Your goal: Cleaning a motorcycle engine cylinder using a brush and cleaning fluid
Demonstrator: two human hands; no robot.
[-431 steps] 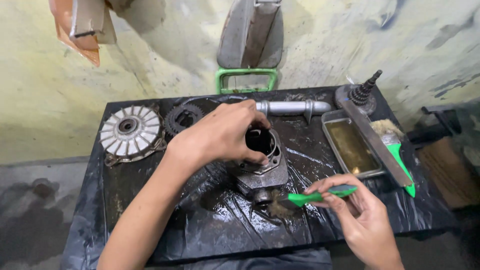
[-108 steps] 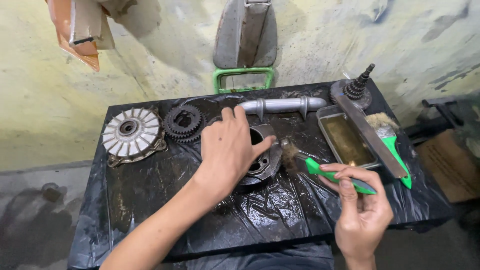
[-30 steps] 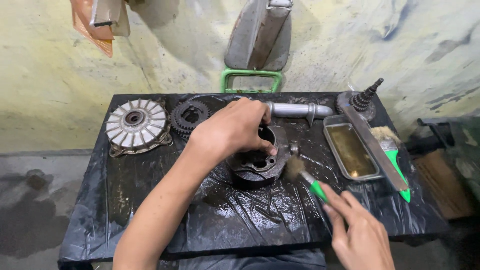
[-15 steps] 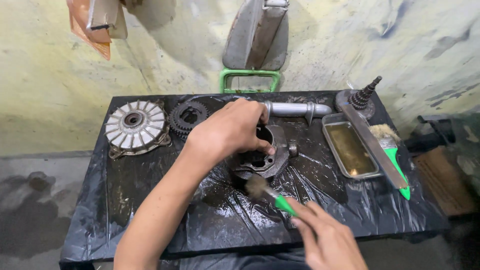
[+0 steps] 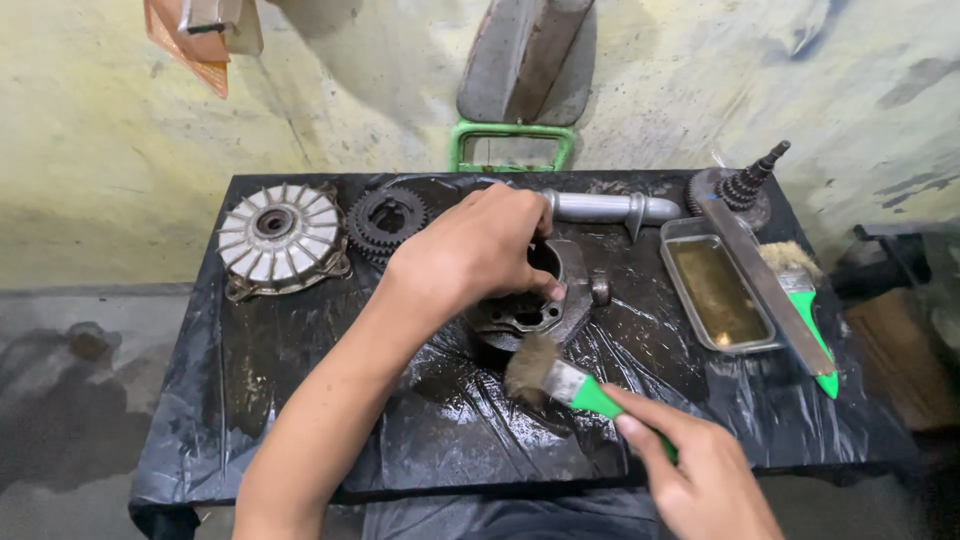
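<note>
Left hand (image 5: 480,255) clamped over engine cylinder (image 5: 530,310) mid-table on black plastic sheet (image 5: 300,400). Right hand (image 5: 700,475) closed on green-handled brush (image 5: 565,375), bristles touching cylinder's near side.

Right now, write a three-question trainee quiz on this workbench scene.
1. True or false: the left hand rests on the metal cylinder part.
2. Which does the right hand hold? A) a screwdriver B) the green-handled brush C) a rag
3. Fill in: the second brush lies to the right of the shallow metal ____.

Key: 1 true; 2 B; 3 tray.
</note>
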